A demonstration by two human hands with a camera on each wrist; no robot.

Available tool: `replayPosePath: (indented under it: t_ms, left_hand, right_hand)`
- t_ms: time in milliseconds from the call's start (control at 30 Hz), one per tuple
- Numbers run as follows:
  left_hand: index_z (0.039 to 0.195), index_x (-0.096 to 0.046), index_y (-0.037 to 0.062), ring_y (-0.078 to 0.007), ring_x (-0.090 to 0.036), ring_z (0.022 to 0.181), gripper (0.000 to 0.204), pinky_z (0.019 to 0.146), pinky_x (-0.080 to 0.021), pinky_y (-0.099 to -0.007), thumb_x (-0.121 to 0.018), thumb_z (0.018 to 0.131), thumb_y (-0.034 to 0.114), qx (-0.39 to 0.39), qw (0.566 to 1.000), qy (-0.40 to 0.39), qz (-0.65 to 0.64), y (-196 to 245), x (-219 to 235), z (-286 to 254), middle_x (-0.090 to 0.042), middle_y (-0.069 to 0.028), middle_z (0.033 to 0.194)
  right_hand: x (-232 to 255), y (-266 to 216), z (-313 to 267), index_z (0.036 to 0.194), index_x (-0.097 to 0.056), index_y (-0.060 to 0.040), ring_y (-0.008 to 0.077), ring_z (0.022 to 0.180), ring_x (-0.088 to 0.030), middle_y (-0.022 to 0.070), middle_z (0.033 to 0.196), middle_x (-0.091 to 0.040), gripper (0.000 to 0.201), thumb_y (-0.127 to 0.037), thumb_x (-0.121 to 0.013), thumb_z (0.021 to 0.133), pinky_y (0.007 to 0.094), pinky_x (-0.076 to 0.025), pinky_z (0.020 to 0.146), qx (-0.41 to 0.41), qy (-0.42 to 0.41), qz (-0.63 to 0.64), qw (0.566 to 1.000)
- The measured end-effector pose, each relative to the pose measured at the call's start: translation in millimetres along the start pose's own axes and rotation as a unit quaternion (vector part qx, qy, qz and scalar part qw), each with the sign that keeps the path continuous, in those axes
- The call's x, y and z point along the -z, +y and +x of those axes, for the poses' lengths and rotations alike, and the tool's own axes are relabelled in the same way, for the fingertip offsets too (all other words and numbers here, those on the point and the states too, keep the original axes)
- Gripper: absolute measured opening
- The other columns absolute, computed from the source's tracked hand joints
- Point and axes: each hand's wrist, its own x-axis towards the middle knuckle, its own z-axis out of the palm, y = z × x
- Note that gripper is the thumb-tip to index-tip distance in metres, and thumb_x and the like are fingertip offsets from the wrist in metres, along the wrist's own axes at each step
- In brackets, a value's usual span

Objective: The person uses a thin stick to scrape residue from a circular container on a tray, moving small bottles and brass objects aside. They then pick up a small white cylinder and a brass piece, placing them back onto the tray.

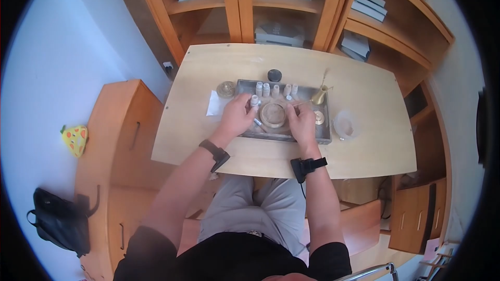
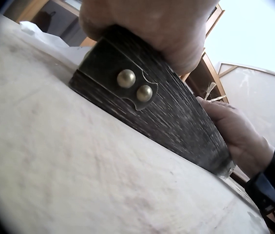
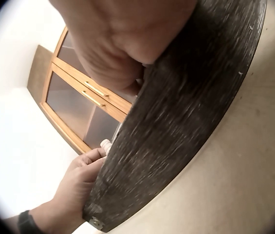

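My left hand (image 1: 238,117) grips a small whitish bottle (image 1: 254,101) at the left side of a dark wooden tray (image 1: 281,137). The bottle also shows at the fingertips in the right wrist view. At the tray's right half, my right hand (image 1: 302,125) pinches a thin brass-coloured stick (image 1: 307,102) pointing right; its end in the fingers is hidden. Between the hands lies a round brownish dish (image 1: 273,115). Several small bottles (image 1: 266,90) line the tray's far side. A small white-topped piece (image 1: 258,122) lies below the left fingers.
A brass vase (image 1: 319,95) with a thin plume stands in the tray's right corner, above a round brass piece (image 1: 319,117). A clear bowl (image 1: 346,125) sits right of the tray. White paper (image 1: 213,103), a patterned round box (image 1: 226,89) and a black jar (image 1: 274,75) surround it.
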Motion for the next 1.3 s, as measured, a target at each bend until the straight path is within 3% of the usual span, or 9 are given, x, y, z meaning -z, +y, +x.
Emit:
replayPosePath:
  t_ms: [233,333,533,733,933,1200,1300]
  left_hand:
    - [0.106,-0.063,0.0007,-0.0326,-0.069,0.078,0.022,0.07,-0.054,-0.0408,-0.072,0.089,0.012,0.019,0.999,-0.016,-0.023,2,-3,0,-0.068,-0.0182,0.09]
    - [0.106,-0.064,0.0006,-0.0323,-0.069,0.078,0.022,0.07,-0.055,-0.0402,-0.072,0.089,0.012,0.026,0.999,-0.017,-0.02,5,-2,1,-0.069,-0.0184,0.09]
    - [0.106,-0.064,0.0009,-0.0324,-0.069,0.079,0.021,0.07,-0.054,-0.0406,-0.072,0.089,0.011,0.018,1.0,-0.015,-0.015,3,-3,1,-0.068,-0.018,0.091]
    - [0.107,-0.065,0.0014,-0.0332,-0.067,0.078,0.022,0.071,-0.054,-0.0413,-0.073,0.089,0.012,0.002,1.0,-0.026,0.001,3,-1,1,-0.067,-0.0177,0.09]
    - [0.112,-0.067,0.0001,-0.0317,-0.07,0.08,0.025,0.07,-0.056,-0.0378,-0.074,0.09,0.01,-0.013,0.999,-0.042,0.011,3,0,1,-0.069,-0.0192,0.096]
    - [0.12,-0.067,0.001,-0.0319,-0.071,0.083,0.03,0.074,-0.057,-0.0374,-0.072,0.091,0.008,-0.05,0.998,-0.05,0.003,6,2,0,-0.07,-0.0166,0.104]
    - [0.122,-0.067,0.0019,-0.0332,-0.069,0.092,0.031,0.078,-0.057,-0.0369,-0.07,0.091,0.007,-0.066,0.995,-0.069,0.016,8,5,-1,-0.069,-0.0153,0.11]
  right_hand:
    - [1,2,-1,0.097,-0.072,0.0045,0.0342,0.078,-0.072,0.0225,0.087,-0.073,0.023,-0.019,-0.072,0.094,0.039,-0.055,0.071,0.017,0.034,0.039,0.998]
    - [-3,9,2,0.096,-0.073,0.0047,0.0324,0.077,-0.072,0.0215,0.086,-0.073,0.024,-0.019,-0.072,0.094,0.038,-0.055,0.07,0.05,-0.001,0.034,0.998]
    - [6,-5,-1,0.098,-0.074,0.0046,0.0358,0.079,-0.071,0.024,0.088,-0.073,0.025,-0.02,-0.072,0.093,0.0399,-0.055,0.072,-0.07,-0.034,0.053,0.996]
    - [1,6,1,0.096,-0.073,0.004,0.0354,0.079,-0.072,0.0248,0.089,-0.073,0.023,-0.019,-0.071,0.095,0.04,-0.054,0.07,0.017,0.021,0.029,0.999]
    - [4,0,2,0.093,-0.073,0.0038,0.0369,0.071,-0.07,0.0231,0.079,-0.071,0.024,-0.02,-0.071,0.094,0.0412,-0.054,0.067,-0.031,-0.036,0.026,0.999]
    - [1,10,5,0.086,-0.07,0.0051,0.0236,0.061,-0.067,0.0171,0.071,-0.07,0.028,-0.021,-0.071,0.095,0.0375,-0.051,0.06,-0.047,-0.035,0.072,0.996]
    - [5,7,4,0.085,-0.069,0.0038,0.0197,0.06,-0.064,0.014,0.07,-0.07,0.028,-0.022,-0.07,0.096,0.0361,-0.05,0.059,-0.069,-0.026,0.092,0.993]
